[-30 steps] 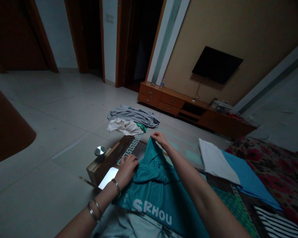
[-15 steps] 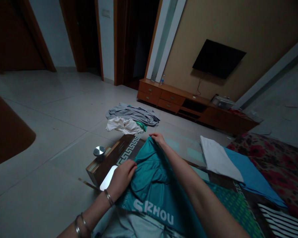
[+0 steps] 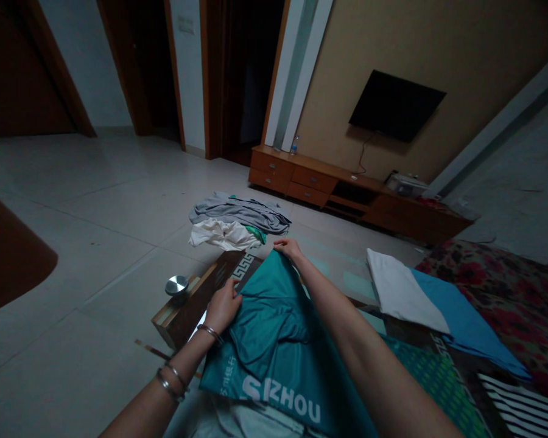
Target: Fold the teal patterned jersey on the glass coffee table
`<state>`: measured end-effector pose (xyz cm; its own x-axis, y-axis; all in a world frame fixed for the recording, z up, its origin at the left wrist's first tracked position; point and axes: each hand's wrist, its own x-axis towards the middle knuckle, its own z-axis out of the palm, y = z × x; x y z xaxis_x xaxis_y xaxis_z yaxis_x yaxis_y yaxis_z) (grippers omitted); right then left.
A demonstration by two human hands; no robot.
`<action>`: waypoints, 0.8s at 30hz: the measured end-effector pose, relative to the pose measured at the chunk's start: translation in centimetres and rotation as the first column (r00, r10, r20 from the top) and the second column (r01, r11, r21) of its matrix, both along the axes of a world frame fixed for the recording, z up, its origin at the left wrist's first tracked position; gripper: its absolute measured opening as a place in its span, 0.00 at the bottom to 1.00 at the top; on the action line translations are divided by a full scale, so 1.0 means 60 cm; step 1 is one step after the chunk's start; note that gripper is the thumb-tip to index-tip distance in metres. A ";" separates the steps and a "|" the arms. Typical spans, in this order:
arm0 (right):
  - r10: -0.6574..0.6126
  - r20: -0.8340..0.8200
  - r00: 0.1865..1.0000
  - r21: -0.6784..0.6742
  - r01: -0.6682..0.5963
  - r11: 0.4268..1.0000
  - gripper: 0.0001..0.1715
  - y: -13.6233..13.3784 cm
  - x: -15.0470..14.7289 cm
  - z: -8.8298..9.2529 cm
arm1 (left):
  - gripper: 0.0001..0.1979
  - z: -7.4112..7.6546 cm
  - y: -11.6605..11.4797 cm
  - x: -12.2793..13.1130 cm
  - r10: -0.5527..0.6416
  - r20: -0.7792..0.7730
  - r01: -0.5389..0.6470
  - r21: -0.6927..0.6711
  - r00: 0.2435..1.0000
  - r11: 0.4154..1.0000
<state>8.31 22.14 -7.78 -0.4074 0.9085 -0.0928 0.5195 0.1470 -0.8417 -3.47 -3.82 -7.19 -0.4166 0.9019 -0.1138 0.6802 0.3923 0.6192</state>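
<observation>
A teal shirt [image 3: 274,328] with white lettering is spread before me, wrinkled across its middle. My left hand [image 3: 224,304], with metal bangles on the wrist and forearm, pinches its left edge. At the far corner, my right hand [image 3: 288,248] grips the cloth between thumb and fingers. Below the shirt, nearest to me, lies pale grey-green fabric [image 3: 237,420]. A green patterned garment [image 3: 432,377] lies to the right of my right forearm.
A folded white cloth [image 3: 404,292], a blue cloth [image 3: 466,322] and a striped cloth [image 3: 525,404] lie at right. Grey clothes [image 3: 237,213] and a white garment [image 3: 221,233] are heaped beyond the table's far end. A round metal object [image 3: 176,285] stands at the table's left edge.
My left hand has moved slightly left and up along the shirt's edge, and the cloth is drawn flatter there. The right hand still holds the far corner.
</observation>
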 end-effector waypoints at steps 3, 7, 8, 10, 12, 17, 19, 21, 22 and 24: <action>0.037 0.004 0.999 -0.006 -0.037 0.999 0.16 0.006 0.004 0.009 | 0.17 -0.003 0.000 -0.013 0.005 -0.021 -0.006 -0.043 1.000 0.999; 0.066 0.047 0.997 0.003 -0.067 0.998 0.15 0.013 0.045 0.021 | 0.16 0.006 0.000 -0.022 -0.048 -0.111 0.033 -0.129 0.993 0.991; 0.076 0.073 0.994 -0.005 -0.076 0.997 0.13 0.014 0.062 0.024 | 0.16 0.010 0.000 -0.022 -0.073 -0.149 0.050 -0.156 0.986 0.987; 0.108 0.138 0.984 -0.040 -0.104 0.994 0.08 0.014 0.102 0.025 | 0.16 0.020 0.002 -0.019 -0.126 -0.223 0.080 -0.201 0.967 0.976; 0.155 0.206 0.966 -0.085 -0.141 0.986 0.03 0.009 0.140 0.024 | 0.15 0.029 0.005 -0.013 -0.163 -0.286 0.100 -0.222 0.944 0.970; 0.322 0.233 0.918 -0.182 -0.284 0.941 0.06 -0.019 0.190 0.015 | 0.16 0.033 0.016 0.005 -0.194 -0.357 0.109 -0.245 0.914 0.963; 0.373 0.186 0.909 -0.197 -0.338 0.920 0.06 -0.028 0.192 0.016 | 0.16 0.031 0.018 0.011 -0.191 -0.368 0.106 -0.239 0.910 0.965; 0.399 0.127 0.908 -0.188 -0.373 0.909 0.05 -0.033 0.191 0.022 | 0.16 0.029 0.020 0.013 -0.188 -0.373 0.101 -0.242 0.909 0.965; 0.404 0.095 0.910 -0.177 -0.384 0.906 0.05 -0.033 0.190 0.026 | 0.16 0.028 0.020 0.014 -0.190 -0.374 0.099 -0.249 0.908 0.963; 0.412 0.032 0.910 -0.157 -0.403 0.902 0.06 -0.032 0.190 0.034 | 0.16 0.028 0.021 0.014 -0.196 -0.378 0.099 -0.261 0.905 0.960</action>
